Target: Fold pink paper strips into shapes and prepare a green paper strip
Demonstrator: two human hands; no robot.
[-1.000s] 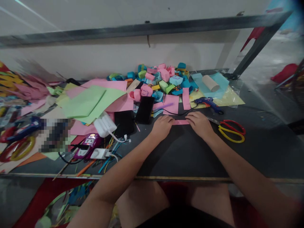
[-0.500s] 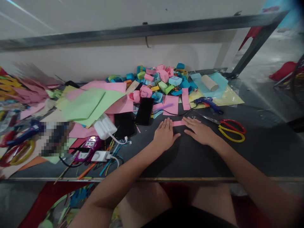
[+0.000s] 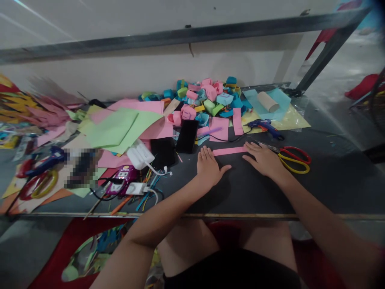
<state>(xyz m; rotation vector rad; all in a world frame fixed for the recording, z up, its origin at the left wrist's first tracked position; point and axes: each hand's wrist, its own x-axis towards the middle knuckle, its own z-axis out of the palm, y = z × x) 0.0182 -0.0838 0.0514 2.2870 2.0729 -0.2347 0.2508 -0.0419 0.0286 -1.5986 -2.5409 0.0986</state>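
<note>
A narrow pink paper strip (image 3: 229, 151) lies flat on the dark tabletop between my hands. My left hand (image 3: 209, 165) presses on its left end, palm down, fingers stretched and thumb spread out to the right. On the strip's right end rests my right hand (image 3: 261, 159), also flat with its fingers extended. Scissors (image 3: 294, 159) with red and yellow handles lie just right of my right hand, their blades partly hidden by it. Beyond the hands are a pink paper sheet (image 3: 219, 123) and a purple pen (image 3: 212, 131).
A black phone (image 3: 187, 136), green paper sheets (image 3: 116, 126) and a white charger (image 3: 140, 154) lie to the left. Folded paper pieces (image 3: 210, 94) are heaped against the wall. A blue glue gun (image 3: 266, 127) and cardboard tube (image 3: 267, 101) sit back right. A metal bar (image 3: 168, 38) crosses behind.
My hands have slid apart along the pink strip, so more of it shows between them. The right hand has moved right, nearer the scissors. The whole view has shifted slightly.
</note>
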